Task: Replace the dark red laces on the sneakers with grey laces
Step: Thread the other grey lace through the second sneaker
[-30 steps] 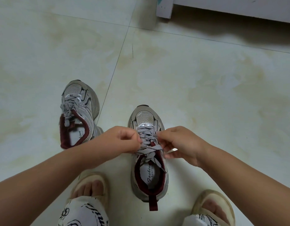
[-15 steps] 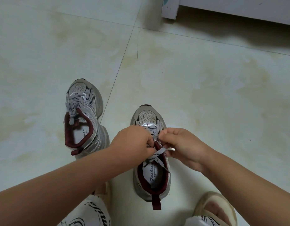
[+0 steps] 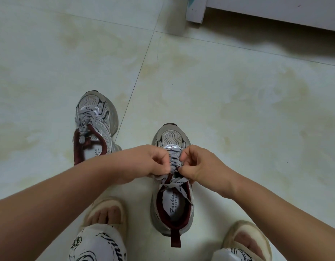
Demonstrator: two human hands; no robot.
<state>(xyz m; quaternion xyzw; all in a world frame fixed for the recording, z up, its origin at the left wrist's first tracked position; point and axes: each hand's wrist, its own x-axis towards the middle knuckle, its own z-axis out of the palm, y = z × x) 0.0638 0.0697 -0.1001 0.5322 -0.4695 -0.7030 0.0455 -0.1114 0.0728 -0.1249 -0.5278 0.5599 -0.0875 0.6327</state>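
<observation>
Two grey-and-silver sneakers with dark red lining stand on a pale tiled floor (image 3: 238, 110), toes pointing away from the person. The nearer sneaker (image 3: 172, 204) sits between the person's feet and carries a grey lace (image 3: 174, 161) printed with dark marks; the lace crosses over the tongue, and two loose flat ends (image 3: 179, 185) trail back across the shoe opening. The left hand (image 3: 144, 164) is curled, its fingertips pinching the lace on the left side of the tongue. The right hand (image 3: 198, 166) is likewise curled, thumb and fingers pinching the lace on the right side, the two hands nearly touching over the upper eyelets. A dark red pull tab (image 3: 175, 238) hangs at the heel. The second sneaker (image 3: 96, 125) stands to the left and further away, tilted slightly, already threaded with a matching grey lace (image 3: 83, 123) gathered at the tongue; the left forearm covers its heel. The person wears beige open-toed slippers, left (image 3: 104, 210) and right (image 3: 245, 240), and white trousers (image 3: 99, 245) with dark print. A white furniture base (image 3: 257, 8) occupies the far upper right corner.
</observation>
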